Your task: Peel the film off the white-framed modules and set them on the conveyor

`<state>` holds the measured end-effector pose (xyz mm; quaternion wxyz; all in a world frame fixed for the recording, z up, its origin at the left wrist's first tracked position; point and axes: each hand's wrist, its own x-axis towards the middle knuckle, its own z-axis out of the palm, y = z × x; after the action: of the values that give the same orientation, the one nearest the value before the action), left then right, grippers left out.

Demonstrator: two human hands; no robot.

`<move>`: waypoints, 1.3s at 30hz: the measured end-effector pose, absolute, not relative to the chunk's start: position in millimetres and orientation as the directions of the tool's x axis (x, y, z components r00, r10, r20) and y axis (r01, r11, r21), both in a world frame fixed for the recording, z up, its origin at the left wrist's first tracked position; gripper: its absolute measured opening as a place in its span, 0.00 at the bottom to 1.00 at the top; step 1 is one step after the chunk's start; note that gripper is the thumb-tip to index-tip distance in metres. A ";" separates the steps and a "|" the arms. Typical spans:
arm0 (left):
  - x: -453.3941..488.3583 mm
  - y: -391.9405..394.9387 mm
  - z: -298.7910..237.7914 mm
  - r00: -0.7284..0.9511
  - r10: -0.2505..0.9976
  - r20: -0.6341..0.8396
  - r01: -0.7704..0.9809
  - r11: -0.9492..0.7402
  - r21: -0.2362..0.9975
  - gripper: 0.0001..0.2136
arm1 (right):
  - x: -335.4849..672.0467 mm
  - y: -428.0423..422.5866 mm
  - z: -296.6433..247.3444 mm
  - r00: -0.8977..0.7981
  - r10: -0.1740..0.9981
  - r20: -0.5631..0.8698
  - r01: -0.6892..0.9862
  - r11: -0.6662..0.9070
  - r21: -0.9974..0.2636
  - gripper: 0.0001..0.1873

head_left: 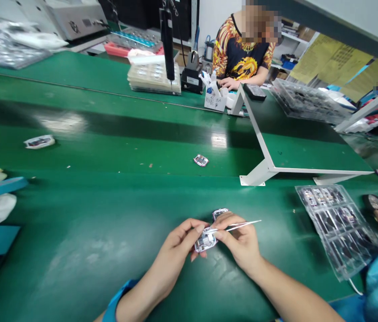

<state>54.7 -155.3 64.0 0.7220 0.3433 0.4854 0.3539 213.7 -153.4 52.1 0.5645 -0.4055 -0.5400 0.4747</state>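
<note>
The left hand (177,243) pinches a small film-wrapped electronic module (205,239) between its fingers (194,228), just above the green bench (102,210). The right hand (240,241) grips slim steel tweezers (242,226), one end reaching the module. A second wrapped module (220,213) lies just beyond, almost touching the right hand. The held module looks light, stiff and rather fragile, its film probably slippery (safer taken by the edges than pressed across the face). Off to the right lies a clear blister tray (338,228) holding similar parts.
</note>
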 end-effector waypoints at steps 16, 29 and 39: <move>49.6 -153.2 63.0 0.275 0.808 -0.521 -0.154 0.572 0.806 0.14 | 220.7 -154.0 60.6 -0.178 0.848 0.498 0.146 0.524 -0.839 0.03; 49.6 -153.6 59.9 0.293 0.822 -0.488 -0.094 0.533 0.841 0.12 | 217.0 -154.4 59.3 -0.065 0.951 0.302 0.060 0.306 -0.950 0.00; 49.8 -152.6 59.5 0.293 0.826 -0.482 -0.073 0.522 0.850 0.12 | 219.0 -156.5 55.6 -0.116 0.932 0.344 0.081 0.354 -0.932 0.06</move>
<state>49.8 -152.6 59.5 0.7120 0.3733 0.5041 0.3156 219.0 -156.5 55.6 0.5295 -0.4018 -0.6298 0.4019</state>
